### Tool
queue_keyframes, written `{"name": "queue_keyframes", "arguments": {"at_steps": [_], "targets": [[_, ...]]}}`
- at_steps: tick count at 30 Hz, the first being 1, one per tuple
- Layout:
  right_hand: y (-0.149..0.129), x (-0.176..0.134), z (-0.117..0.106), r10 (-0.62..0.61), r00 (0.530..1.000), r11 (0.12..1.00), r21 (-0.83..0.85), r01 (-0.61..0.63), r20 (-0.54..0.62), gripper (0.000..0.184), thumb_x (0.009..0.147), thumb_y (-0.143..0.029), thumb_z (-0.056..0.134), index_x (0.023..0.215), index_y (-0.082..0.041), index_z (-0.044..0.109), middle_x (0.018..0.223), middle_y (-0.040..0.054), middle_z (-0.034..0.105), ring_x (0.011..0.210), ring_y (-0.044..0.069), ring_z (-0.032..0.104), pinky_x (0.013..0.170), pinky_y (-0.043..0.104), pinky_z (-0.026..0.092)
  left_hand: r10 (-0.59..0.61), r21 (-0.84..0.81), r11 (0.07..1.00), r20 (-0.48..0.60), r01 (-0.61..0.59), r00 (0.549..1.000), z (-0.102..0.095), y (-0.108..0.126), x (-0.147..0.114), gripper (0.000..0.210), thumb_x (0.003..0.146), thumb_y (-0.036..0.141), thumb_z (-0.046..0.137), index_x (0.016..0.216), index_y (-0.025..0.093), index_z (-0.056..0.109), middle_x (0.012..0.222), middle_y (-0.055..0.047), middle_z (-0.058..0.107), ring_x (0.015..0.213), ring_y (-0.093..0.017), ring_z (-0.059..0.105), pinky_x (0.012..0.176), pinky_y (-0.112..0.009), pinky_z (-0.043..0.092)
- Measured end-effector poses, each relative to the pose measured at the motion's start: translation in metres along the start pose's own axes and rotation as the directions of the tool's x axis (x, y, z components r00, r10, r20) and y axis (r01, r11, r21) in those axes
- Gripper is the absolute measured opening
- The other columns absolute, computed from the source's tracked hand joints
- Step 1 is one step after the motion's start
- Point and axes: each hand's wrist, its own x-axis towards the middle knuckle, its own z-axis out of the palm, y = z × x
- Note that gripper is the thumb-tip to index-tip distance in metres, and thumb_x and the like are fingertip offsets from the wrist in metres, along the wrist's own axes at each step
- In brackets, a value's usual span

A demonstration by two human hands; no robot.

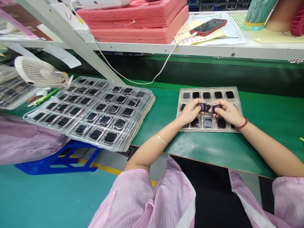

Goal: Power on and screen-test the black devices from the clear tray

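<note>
A clear plastic tray (236,95) with rows of small black square-faced watch bodies lies on the green bench in front of me. My left hand (190,111) pinches one watch body (202,105) over the tray's middle row. My right hand (227,112) pinches a second watch body (216,107) right beside it. The two hands nearly touch. My hands hide part of the middle row.
A stack of similar filled trays (95,107) lies to the left, overhanging the bench edge. A white fan (38,72) stands at far left. Pink foam (140,19), a red phone (208,26) with a white cable (142,83) and papers sit on the shelf above. A blue stool (59,160) stands below.
</note>
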Motion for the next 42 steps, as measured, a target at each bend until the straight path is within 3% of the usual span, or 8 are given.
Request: {"name": "queue_keyframes", "arguments": {"at_steps": [9,13,17,20,25,31,37,42], "targets": [[0.003,0.001,-0.003,-0.040,0.995,0.999,-0.018,0.042,0.089,0.030,0.083,-0.022,0.065,0.113,-0.022,0.068,0.110,0.0068,0.078,0.082,0.020,0.075,0.069,0.032,0.061,0.091,-0.043,0.995,-0.010,-0.091,0.996,0.001,-0.005,0.002,0.022,0.083,0.020,0.064,0.104,0.017,0.061,0.094,-0.002,0.067,0.076,-0.012,0.065,0.075,-0.028,0.057],[0.006,0.002,-0.004,-0.066,0.993,0.998,-0.012,0.068,0.097,0.038,0.081,-0.020,0.070,0.119,-0.024,0.067,0.114,0.0060,0.078,0.083,0.019,0.075,0.071,0.031,0.061,0.136,-0.030,0.990,-0.024,-0.137,0.990,0.000,-0.006,0.001,0.038,0.078,0.019,0.072,0.114,0.018,0.061,0.101,-0.004,0.070,0.085,-0.014,0.066,0.077,-0.026,0.055],[0.005,0.001,-0.005,-0.018,0.996,1.000,0.024,0.016,0.091,0.023,0.092,-0.037,0.070,0.109,-0.022,0.070,0.105,0.0069,0.078,0.076,0.017,0.074,0.067,0.029,0.060,0.081,-0.083,0.993,0.025,-0.079,0.996,-0.001,-0.005,0.001,0.032,0.092,0.042,0.066,0.111,0.016,0.064,0.097,-0.006,0.070,0.074,-0.013,0.067,0.065,-0.024,0.054],[0.005,0.001,-0.005,0.004,0.998,0.998,0.069,-0.008,0.067,0.032,0.098,-0.052,0.064,0.106,-0.022,0.070,0.101,0.0081,0.078,0.075,0.017,0.074,0.066,0.030,0.061,0.019,-0.073,0.997,0.023,-0.018,1.000,-0.003,-0.006,0.001,0.043,0.100,0.054,0.054,0.114,0.016,0.066,0.091,-0.006,0.071,0.065,-0.012,0.066,0.057,-0.023,0.051],[0.005,0.002,-0.003,-0.021,1.000,0.999,0.036,0.021,0.014,0.044,0.080,-0.034,0.086,0.118,-0.025,0.066,0.102,0.0036,0.077,0.075,0.015,0.072,0.065,0.027,0.060,0.116,-0.055,0.992,0.000,-0.116,0.993,-0.004,-0.009,0.003,0.058,0.084,0.034,0.079,0.136,0.020,0.057,0.108,-0.007,0.073,0.082,-0.015,0.073,0.074,-0.025,0.059],[0.005,0.002,-0.005,0.022,0.999,0.996,0.090,-0.025,0.031,0.038,0.096,-0.058,0.065,0.102,-0.021,0.068,0.093,0.0079,0.078,0.062,0.015,0.070,0.055,0.027,0.057,0.045,-0.028,0.999,0.008,-0.044,0.999,-0.004,-0.012,0.003,0.038,0.101,0.041,0.052,0.125,0.016,0.066,0.111,-0.011,0.074,0.073,-0.014,0.072,0.056,-0.021,0.050],[0.006,0.003,-0.002,-0.037,0.999,0.999,0.030,0.037,0.018,0.037,0.081,-0.022,0.075,0.117,-0.024,0.065,0.105,0.0043,0.078,0.074,0.016,0.074,0.064,0.028,0.061,0.140,-0.055,0.989,0.032,-0.139,0.990,-0.002,-0.013,0.004,0.045,0.084,0.021,0.070,0.127,0.017,0.063,0.128,-0.012,0.070,0.093,-0.017,0.073,0.083,-0.031,0.063],[0.001,0.001,-0.001,-0.054,0.998,0.999,0.004,0.054,0.034,0.034,0.082,-0.022,0.072,0.115,-0.023,0.066,0.108,0.0053,0.078,0.076,0.017,0.075,0.066,0.030,0.062,0.141,-0.042,0.989,0.048,-0.139,0.989,-0.002,-0.009,0.002,0.039,0.086,0.027,0.070,0.123,0.015,0.063,0.120,-0.011,0.072,0.090,-0.018,0.073,0.083,-0.034,0.064]]}}
